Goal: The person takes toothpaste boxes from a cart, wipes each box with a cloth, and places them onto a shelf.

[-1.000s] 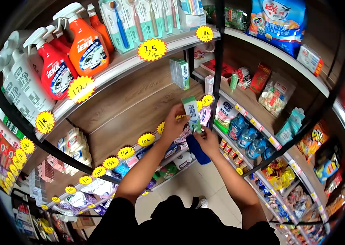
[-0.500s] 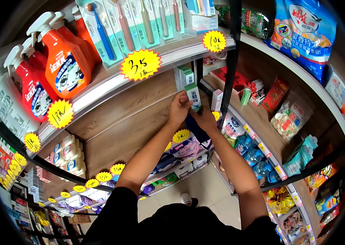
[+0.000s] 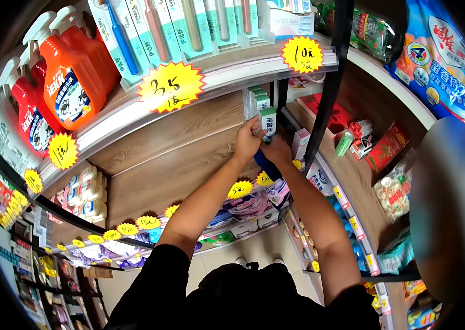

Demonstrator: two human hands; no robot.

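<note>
Left hand [image 3: 248, 142] grasps box [image 3: 268, 121] (label: 冷酸灵), upper center of frame; right hand [image 3: 278, 150] at box's lower end, grip cannot be told. Price tag [image 3: 303, 54], above box: "10元". Orange spray bottle [image 3: 75, 82], upper left: "iEKK".

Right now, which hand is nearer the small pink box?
Right: the right hand is just left of the pink box; the left hand is farther left, at the front green-and-white carton.

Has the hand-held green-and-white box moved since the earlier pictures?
Yes: the held box has moved closer to the similar boxes standing on the shelf.
</note>
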